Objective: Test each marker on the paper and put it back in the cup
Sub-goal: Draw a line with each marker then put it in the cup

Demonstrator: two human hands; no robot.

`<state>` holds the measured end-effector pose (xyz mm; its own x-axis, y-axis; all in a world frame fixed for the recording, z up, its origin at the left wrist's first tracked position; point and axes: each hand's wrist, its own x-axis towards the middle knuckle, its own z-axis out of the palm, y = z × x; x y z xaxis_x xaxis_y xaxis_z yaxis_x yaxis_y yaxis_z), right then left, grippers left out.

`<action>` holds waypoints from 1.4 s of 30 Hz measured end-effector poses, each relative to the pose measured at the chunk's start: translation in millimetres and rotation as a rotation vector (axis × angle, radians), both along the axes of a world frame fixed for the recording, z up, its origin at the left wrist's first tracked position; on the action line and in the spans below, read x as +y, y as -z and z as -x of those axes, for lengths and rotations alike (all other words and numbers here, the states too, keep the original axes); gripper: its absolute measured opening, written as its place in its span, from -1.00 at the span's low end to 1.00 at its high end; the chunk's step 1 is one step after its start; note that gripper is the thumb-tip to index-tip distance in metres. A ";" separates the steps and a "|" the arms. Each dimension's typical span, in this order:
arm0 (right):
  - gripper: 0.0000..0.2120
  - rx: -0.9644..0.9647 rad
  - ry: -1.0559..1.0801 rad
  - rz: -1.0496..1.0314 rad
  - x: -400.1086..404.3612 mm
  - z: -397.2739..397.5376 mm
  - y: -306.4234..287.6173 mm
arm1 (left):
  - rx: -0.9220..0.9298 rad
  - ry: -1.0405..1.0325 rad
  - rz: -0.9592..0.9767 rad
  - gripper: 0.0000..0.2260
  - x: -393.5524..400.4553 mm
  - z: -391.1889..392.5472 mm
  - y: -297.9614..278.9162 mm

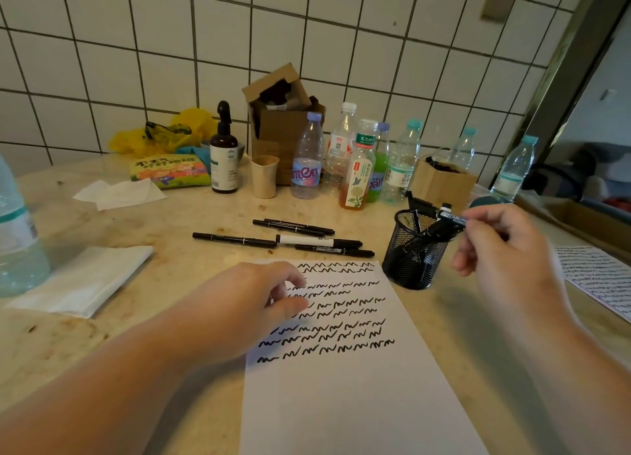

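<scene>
A white sheet of paper [345,396] lies in front of me, its upper half covered in rows of black squiggles. My left hand [246,304] rests on the sheet's upper left part with fingers loosely bent, holding nothing. A black mesh cup [415,249] stands just past the paper's top right corner, with markers inside. My right hand [502,246] pinches a black marker [447,220] whose lower end is inside the cup's rim. Several black markers [290,238] lie on the table beyond the paper.
A row of plastic bottles [355,168], a beige cup [263,176], a brown spray bottle [223,154] and cardboard boxes [280,113] line the tiled wall. A folded tissue [85,277] and a large bottle [17,236] sit left. Another scribbled sheet [594,277] lies right.
</scene>
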<state>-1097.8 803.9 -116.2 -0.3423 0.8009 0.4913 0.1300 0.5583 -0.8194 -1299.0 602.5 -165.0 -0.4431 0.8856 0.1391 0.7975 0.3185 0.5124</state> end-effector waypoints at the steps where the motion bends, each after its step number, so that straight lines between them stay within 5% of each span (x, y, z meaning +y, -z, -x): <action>1: -0.83 -0.049 0.034 -0.035 3.2 2.0 0.1 | 0.005 0.003 0.002 -0.73 0.5 -1.0 -0.3; 7: -0.95 -0.200 0.126 -0.059 12.6 14.9 -13.9 | 0.032 -0.015 0.039 -0.79 0.0 -0.8 -1.5; 14: -0.89 -0.148 0.091 -0.002 20.2 31.0 -21.9 | 0.055 -0.034 0.056 -0.83 0.4 0.2 0.3; 18: -0.76 -0.098 0.008 -0.184 1.5 32.5 -14.1 | 0.059 -0.041 0.071 -0.85 3.1 0.4 0.2; 25: -0.75 -0.709 -0.222 -0.421 -8.7 81.2 15.5 | 0.048 -0.030 0.104 -0.89 4.0 2.0 1.4; 32: -0.61 -0.996 -0.221 -0.505 11.1 135.7 38.2 | 0.069 -0.033 0.121 -0.87 4.7 1.6 -0.6; 38: -0.72 -1.062 -0.154 -0.526 10.4 149.7 49.1 | 0.076 -0.017 0.127 -0.84 5.2 2.5 0.0; 42: -0.78 -0.867 -0.120 -0.418 -4.6 133.5 32.2 | 0.061 -0.018 0.111 -0.85 4.2 0.1 -2.4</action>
